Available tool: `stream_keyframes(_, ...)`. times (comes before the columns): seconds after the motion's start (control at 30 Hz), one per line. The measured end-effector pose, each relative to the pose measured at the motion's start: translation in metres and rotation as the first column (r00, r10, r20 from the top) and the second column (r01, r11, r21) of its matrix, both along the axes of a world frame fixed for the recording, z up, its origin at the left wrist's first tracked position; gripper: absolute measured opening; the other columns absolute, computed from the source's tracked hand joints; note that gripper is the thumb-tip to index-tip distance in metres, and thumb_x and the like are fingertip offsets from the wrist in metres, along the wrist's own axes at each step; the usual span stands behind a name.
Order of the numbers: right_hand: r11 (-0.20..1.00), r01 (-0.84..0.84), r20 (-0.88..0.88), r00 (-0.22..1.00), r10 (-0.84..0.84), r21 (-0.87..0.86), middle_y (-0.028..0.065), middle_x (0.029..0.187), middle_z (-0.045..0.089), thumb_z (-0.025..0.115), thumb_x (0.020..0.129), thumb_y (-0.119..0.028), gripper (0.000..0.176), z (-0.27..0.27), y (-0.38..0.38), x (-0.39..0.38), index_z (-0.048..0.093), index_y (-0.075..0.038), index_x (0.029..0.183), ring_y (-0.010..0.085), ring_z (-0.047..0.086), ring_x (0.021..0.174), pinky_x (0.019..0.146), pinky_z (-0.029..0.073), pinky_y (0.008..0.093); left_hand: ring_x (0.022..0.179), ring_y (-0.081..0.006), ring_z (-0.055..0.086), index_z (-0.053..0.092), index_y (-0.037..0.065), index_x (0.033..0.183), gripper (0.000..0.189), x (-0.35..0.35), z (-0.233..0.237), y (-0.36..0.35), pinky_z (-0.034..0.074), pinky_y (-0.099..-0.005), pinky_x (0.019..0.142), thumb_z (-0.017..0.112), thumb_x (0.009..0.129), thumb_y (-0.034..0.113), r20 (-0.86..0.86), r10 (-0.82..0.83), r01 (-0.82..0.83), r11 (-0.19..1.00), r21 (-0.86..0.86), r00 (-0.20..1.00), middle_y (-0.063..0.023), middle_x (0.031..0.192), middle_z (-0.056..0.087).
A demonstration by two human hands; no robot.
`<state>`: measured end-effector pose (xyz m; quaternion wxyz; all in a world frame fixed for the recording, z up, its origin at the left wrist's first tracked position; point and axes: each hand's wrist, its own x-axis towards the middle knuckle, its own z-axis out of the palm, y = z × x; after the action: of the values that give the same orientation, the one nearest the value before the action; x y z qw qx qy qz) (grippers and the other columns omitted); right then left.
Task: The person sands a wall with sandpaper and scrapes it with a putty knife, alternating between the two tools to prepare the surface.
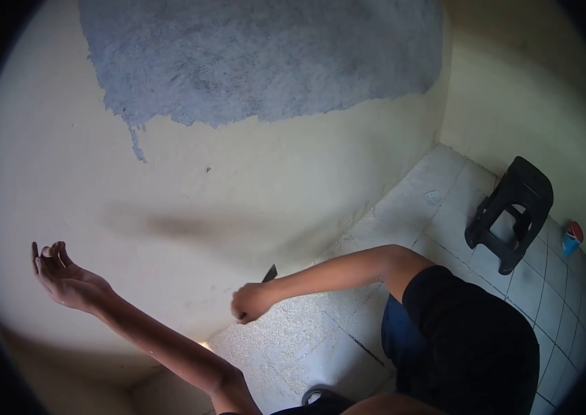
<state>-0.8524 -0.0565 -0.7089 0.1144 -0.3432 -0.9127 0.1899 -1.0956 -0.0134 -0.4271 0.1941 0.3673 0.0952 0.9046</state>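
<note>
My left hand (64,279) is raised at the left in front of the cream wall (189,173), palm turned up, fingers apart and partly curled, holding nothing. Near the middle, my right hand (252,303) is closed in a fist around a dark scraper-like tool (270,273); its flat dark end sticks out above the wrist and the rest is hidden by the fingers. Higher up, a large grey patch (258,62) with ragged edges shows where the cream coat is absent.
A black plastic stool (514,211) lies or stands tilted in view on the tiled floor (459,207) at the right. Beyond it is a blue and red container (572,238). Pale crumbs and dust (272,353) cover the floor along the wall.
</note>
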Motion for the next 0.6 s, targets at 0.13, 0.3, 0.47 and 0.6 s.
stream_keyframes(0.13,0.972,-0.181,0.317,0.923,0.219,-0.148,0.0157,0.077,0.072,0.071,0.091,-0.046,0.042,-0.056,-0.043,0.035,0.074,-0.007,0.077,0.0386,0.07,0.078,0.07,0.054,0.0502,0.092,-0.0238,0.063,0.057,-0.011,0.134,0.041,0.006,0.012,-0.009,0.054,-0.0375,0.096,0.047,0.109,0.019,0.009,-0.045,0.045,0.999,0.024,0.999,-0.0113,0.092,0.065)
stream_keyframes(0.3,0.984,0.117,-0.046,0.991,-0.124,-0.136,0.0139,0.071,0.065,0.064,0.103,-0.053,0.051,0.05,-0.01,0.031,0.063,-0.002,0.096,0.0304,0.059,0.063,0.064,0.048,0.046,0.092,-0.0237,0.063,0.056,-0.011,0.134,0.041,0.0,0.02,-0.02,0.053,-0.0383,0.095,0.049,0.107,0.02,0.036,0.044,-0.047,0.995,0.092,0.998,-0.0115,0.093,0.067)
stream_keyframes(0.47,0.983,0.178,-0.622,0.774,-0.118,0.036,0.0043,0.059,0.055,0.069,0.105,-0.026,0.025,0.183,0.011,-0.004,0.063,-0.002,0.105,0.0109,0.043,0.056,0.056,0.038,0.0326,0.094,-0.0252,0.06,0.053,-0.01,0.138,0.042,-0.028,0.016,-0.032,0.05,-0.0385,0.097,0.05,0.106,0.018,0.109,0.008,-0.033,0.974,0.226,0.994,-0.0099,0.098,0.063)
stream_keyframes(0.6,0.945,0.155,-0.848,0.501,0.175,0.287,-0.0062,0.061,0.042,0.057,0.111,-0.033,0.035,0.303,0.008,-0.016,0.053,-0.007,0.087,0.0006,0.033,0.052,0.047,0.025,0.0214,0.094,-0.0246,0.059,0.052,-0.008,0.138,0.041,-0.033,0.015,-0.048,0.049,-0.039,0.098,0.051,0.106,0.017,0.123,0.085,-0.118,0.95,0.289,0.989,-0.0076,0.097,0.06)
